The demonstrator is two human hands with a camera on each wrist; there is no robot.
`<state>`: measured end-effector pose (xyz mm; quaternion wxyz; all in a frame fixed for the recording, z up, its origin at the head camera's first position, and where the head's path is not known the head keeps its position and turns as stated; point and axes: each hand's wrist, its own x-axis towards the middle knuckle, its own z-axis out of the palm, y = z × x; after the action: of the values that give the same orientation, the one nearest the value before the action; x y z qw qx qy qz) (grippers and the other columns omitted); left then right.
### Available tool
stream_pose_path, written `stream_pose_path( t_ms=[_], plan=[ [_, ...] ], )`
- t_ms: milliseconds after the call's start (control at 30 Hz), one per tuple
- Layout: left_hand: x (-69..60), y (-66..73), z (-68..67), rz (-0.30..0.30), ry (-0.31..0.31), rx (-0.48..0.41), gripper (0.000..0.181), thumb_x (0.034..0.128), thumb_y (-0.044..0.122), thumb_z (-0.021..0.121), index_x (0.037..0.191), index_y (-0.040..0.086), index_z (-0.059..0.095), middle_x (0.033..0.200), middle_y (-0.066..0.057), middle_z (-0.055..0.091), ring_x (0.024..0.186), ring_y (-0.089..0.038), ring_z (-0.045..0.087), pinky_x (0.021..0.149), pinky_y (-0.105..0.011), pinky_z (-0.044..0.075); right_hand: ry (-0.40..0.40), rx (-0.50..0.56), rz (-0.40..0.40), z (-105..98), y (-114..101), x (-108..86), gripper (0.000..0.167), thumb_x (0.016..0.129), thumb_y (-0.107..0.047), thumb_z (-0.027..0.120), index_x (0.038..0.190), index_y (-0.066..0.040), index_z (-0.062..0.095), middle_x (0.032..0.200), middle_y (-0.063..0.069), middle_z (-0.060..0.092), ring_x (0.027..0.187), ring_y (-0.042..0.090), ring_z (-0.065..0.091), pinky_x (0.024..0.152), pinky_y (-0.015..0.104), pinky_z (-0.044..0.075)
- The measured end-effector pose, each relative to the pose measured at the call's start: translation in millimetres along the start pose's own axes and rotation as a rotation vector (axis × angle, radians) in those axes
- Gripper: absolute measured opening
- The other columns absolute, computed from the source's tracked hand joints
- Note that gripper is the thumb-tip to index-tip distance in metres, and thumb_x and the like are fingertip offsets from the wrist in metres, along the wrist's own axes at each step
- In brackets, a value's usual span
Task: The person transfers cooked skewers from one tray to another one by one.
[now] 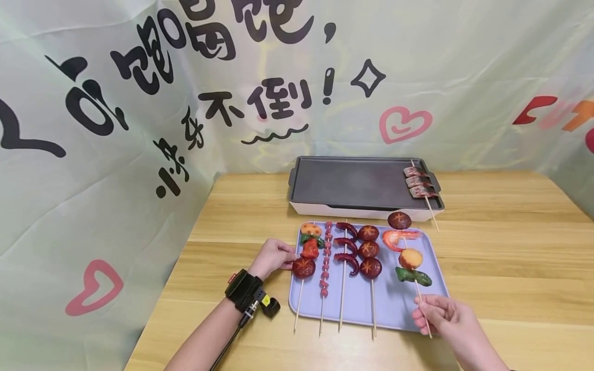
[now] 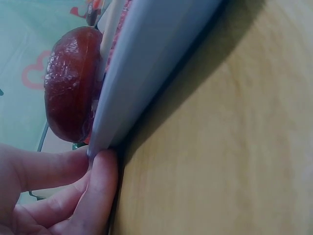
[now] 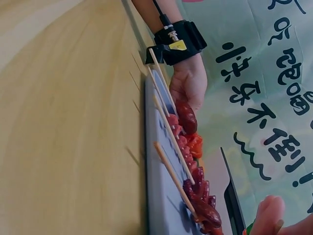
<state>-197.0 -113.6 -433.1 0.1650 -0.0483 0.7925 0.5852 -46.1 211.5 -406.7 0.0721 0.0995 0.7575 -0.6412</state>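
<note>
My left hand (image 1: 274, 256) pinches the left rim of a pale lilac tray (image 1: 399, 306); in the left wrist view, thumb and finger meet on the tray edge. My right hand (image 1: 449, 317) grips the lower stick of a mixed skewer (image 1: 410, 258) above the tray's right side. That skewer carries a mushroom cap, a shrimp, a yellowish ball and a green pepper piece. On the tray lie a mixed vegetable skewer (image 1: 309, 250), a skewer of small pink pieces (image 1: 326, 260), a tentacle skewer (image 1: 346, 245) and a mushroom skewer (image 1: 370, 251). Right fingertips (image 3: 270, 215) show in the right wrist view.
A dark griddle (image 1: 352, 180) with a light base stands behind the tray. Across its right end lies a fish skewer (image 1: 419, 183), the stick overhanging the front. A printed cloth (image 1: 325, 129) hangs behind the wooden table (image 1: 510, 247). A cabled camera (image 1: 270, 306) is strapped to the left wrist.
</note>
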Motion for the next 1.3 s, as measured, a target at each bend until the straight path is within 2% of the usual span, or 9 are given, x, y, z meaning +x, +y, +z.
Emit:
stream_pose_path(
  t_ms=[200,400,600,733,900,1033,1167,1300],
  plan=[
    [-0.2,1.4,-0.5,0.006,0.001,0.005,0.016,0.0801,-0.007,0.062,0.095,-0.013,0.061,0.09,-0.018,0.061,0.061,-0.013,0.061,0.062,-0.025,0.059,-0.126,0.006,-0.088,-3,9,2.4,0.026,0.092,0.002,0.047,0.103,0.026,0.046,0.072,0.003,0.065,0.062,0.009,0.06,0.053,0.022,0.056],
    [-1.0,2.3,-0.9,0.013,0.0,0.004,0.016,0.0801,-0.007,0.062,0.095,-0.013,0.061,0.09,-0.018,0.061,0.062,-0.012,0.061,0.062,-0.025,0.059,-0.111,-0.068,-0.024,0,10,6.2,0.034,0.093,-0.003,0.049,0.108,0.026,0.044,0.074,0.005,0.064,0.061,0.009,0.059,0.054,0.023,0.056],
    [-1.5,2.5,-0.8,0.013,0.0,0.007,0.016,0.0803,-0.007,0.062,0.095,-0.013,0.061,0.088,-0.018,0.061,0.06,-0.012,0.061,0.061,-0.025,0.059,-0.104,-0.03,0.039,2,10,7.7,0.03,0.093,-0.004,0.049,0.108,0.023,0.047,0.075,0.006,0.064,0.062,0.009,0.058,0.055,0.022,0.056],
    [-1.4,1.8,-0.9,0.018,0.0,0.009,0.016,0.08,-0.007,0.062,0.095,-0.013,0.061,0.089,-0.018,0.061,0.061,-0.012,0.061,0.062,-0.025,0.059,-0.108,-0.044,0.072,2,10,8.6,0.029,0.093,-0.005,0.049,0.107,0.021,0.049,0.075,0.005,0.064,0.062,0.009,0.058,0.056,0.022,0.056],
    [-0.5,1.5,-0.7,0.014,0.0,0.006,0.016,0.0799,-0.007,0.062,0.095,-0.013,0.061,0.09,-0.018,0.061,0.061,-0.013,0.062,0.062,-0.025,0.059,-0.139,-0.067,0.083,2,12,9.3,0.029,0.094,-0.003,0.046,0.107,0.022,0.048,0.075,0.005,0.063,0.063,0.008,0.058,0.058,0.022,0.057],
    [-1.5,1.6,-0.5,0.011,-0.004,0.001,0.017,0.0799,-0.007,0.062,0.095,-0.013,0.061,0.089,-0.018,0.061,0.061,-0.013,0.061,0.062,-0.025,0.059,-0.132,-0.043,0.123,4,13,10.4,0.028,0.094,-0.001,0.044,0.108,0.022,0.048,0.075,0.005,0.063,0.064,0.009,0.059,0.06,0.023,0.057],
    [-2.6,1.0,-0.8,0.007,-0.003,0.003,0.016,0.0797,-0.006,0.063,0.095,-0.012,0.061,0.09,-0.018,0.061,0.061,-0.013,0.061,0.062,-0.025,0.059,-0.154,-0.029,0.133,4,14,10.6,0.028,0.093,0.001,0.042,0.11,0.024,0.046,0.077,0.006,0.063,0.066,0.011,0.06,0.062,0.025,0.058],
    [-2.5,0.4,-0.6,0.009,-0.002,0.008,0.017,0.0794,-0.005,0.064,0.095,-0.011,0.061,0.093,-0.018,0.061,0.06,-0.013,0.061,0.062,-0.024,0.059,-0.21,-0.034,0.098,2,14,11.7,0.029,0.093,0.002,0.042,0.109,0.026,0.043,0.079,0.008,0.064,0.068,0.012,0.061,0.064,0.026,0.059]
  ],
)
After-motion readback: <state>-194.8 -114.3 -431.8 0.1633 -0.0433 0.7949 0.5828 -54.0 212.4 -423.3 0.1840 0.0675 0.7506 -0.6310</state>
